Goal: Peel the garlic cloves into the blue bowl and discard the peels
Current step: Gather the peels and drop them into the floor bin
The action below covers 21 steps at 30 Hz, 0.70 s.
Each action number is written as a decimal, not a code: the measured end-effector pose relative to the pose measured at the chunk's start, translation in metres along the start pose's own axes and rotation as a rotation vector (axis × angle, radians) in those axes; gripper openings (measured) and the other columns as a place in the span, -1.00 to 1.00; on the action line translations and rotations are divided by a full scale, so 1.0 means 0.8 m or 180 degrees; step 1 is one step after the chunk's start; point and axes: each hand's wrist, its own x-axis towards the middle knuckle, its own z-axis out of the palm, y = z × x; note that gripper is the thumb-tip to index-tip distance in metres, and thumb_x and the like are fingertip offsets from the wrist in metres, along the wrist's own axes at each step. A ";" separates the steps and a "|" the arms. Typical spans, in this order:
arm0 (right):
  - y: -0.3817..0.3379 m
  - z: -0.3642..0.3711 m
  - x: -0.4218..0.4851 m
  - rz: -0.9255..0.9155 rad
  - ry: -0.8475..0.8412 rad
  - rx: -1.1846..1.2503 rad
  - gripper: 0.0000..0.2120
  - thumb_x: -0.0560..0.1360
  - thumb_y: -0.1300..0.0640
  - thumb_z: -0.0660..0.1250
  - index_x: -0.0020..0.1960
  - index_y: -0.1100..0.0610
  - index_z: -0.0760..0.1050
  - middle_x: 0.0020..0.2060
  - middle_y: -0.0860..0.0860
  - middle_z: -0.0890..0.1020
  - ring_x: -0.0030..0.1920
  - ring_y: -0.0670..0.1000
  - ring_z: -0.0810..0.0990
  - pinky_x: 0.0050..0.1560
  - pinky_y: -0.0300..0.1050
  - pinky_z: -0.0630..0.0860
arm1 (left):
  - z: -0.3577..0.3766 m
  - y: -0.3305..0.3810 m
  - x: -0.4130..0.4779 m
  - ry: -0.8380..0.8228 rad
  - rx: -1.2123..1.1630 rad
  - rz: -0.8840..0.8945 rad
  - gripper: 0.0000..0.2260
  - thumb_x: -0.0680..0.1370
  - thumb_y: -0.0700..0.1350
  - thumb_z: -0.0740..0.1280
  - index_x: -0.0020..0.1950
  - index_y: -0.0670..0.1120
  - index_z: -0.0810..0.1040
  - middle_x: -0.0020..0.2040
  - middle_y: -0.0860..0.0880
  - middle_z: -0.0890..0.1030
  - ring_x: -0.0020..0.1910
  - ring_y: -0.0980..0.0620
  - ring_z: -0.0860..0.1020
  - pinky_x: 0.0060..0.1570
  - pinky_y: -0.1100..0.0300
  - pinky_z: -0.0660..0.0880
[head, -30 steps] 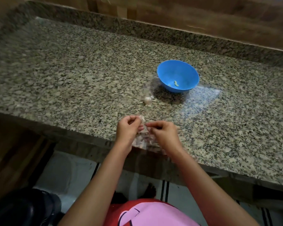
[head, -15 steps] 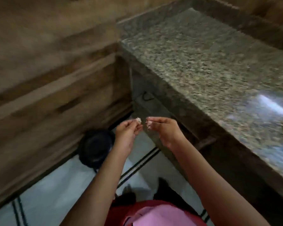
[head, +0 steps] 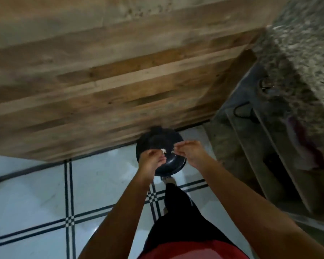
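My left hand [head: 152, 159] and my right hand [head: 190, 152] are held side by side over a round black bin [head: 160, 144] on the floor. A small pale scrap of garlic peel [head: 163, 150] is pinched in the left fingertips. My right fingertips pinch another tiny pale scrap [head: 173, 151]. The bin's lid looks closed, with a hinge tab at its far edge. The blue bowl and the garlic cloves are out of view.
A wooden panelled wall [head: 110, 81] rises just behind the bin. The granite counter [head: 307, 43] runs along the right, with dim shelves [head: 260, 146] beneath it. White floor tiles with dark lines [head: 36, 202] lie below. My leg and foot [head: 174, 193] stand by the bin.
My view has swung from the counter and blue bowl to the left and down. Both hands carried the peel scraps away from the counter edge to above the black bin.
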 end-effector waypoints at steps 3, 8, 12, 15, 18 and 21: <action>0.016 0.005 0.064 0.0289 0.0150 -0.0092 -0.70 0.56 0.44 0.09 -0.26 0.20 0.43 -0.51 0.06 0.58 -0.49 -0.04 0.56 -0.38 -0.27 0.53 | -0.002 -0.024 0.057 -0.0006 0.0327 -0.0306 -0.79 0.53 -0.38 0.23 -0.30 -0.21 0.40 -0.33 -0.14 0.42 -0.31 -0.09 0.45 -0.25 0.09 0.49; 0.042 0.009 0.143 0.0405 0.0414 -0.0490 -0.75 0.50 0.42 0.20 -0.26 0.15 0.43 -0.54 -0.06 0.57 -0.32 -0.06 0.51 -0.32 -0.27 0.52 | 0.005 -0.051 0.144 0.0158 0.0344 -0.0638 -0.60 0.49 -0.42 0.23 -0.51 -0.11 0.33 -0.57 -0.02 0.38 -0.47 0.00 0.34 -0.43 0.22 0.30; 0.057 0.016 0.178 0.0455 0.0530 -0.0227 -0.75 0.48 0.46 0.21 -0.25 0.16 0.42 -0.55 -0.05 0.57 -0.44 -0.11 0.56 -0.42 -0.33 0.51 | 0.011 -0.053 0.189 0.0192 0.0210 -0.0663 -0.76 0.52 -0.39 0.26 -0.29 -0.13 0.44 -0.34 -0.04 0.53 -0.36 0.08 0.52 -0.37 0.32 0.51; 0.062 0.023 0.184 0.0403 0.0648 -0.0155 -0.75 0.45 0.46 0.29 -0.31 0.20 0.43 -0.37 0.07 0.53 -0.37 -0.02 0.54 -0.43 -0.30 0.54 | 0.019 -0.050 0.198 0.0445 0.0247 -0.0621 -0.74 0.46 -0.35 0.39 -0.40 -0.19 0.46 -0.60 0.03 0.51 -0.60 0.15 0.49 -0.45 0.28 0.49; 0.061 0.027 0.181 0.0430 0.0766 -0.0156 -0.72 0.43 0.43 0.36 -0.40 0.25 0.41 -0.51 0.08 0.49 -0.51 -0.01 0.46 -0.54 -0.26 0.49 | 0.024 -0.048 0.196 0.0456 0.0358 -0.0516 -0.70 0.46 -0.33 0.40 -0.43 -0.18 0.41 -0.66 0.06 0.45 -0.66 0.16 0.44 -0.29 0.15 0.49; 0.057 0.024 0.169 0.0455 0.0430 0.0013 -0.66 0.54 0.48 0.07 -0.36 0.24 0.30 -0.60 0.02 0.40 -0.59 -0.06 0.34 -0.59 -0.29 0.30 | 0.025 -0.040 0.180 0.0405 0.0261 -0.0528 -0.82 0.53 -0.40 0.25 -0.28 -0.27 0.43 -0.45 -0.10 0.47 -0.47 0.03 0.45 -0.31 0.18 0.42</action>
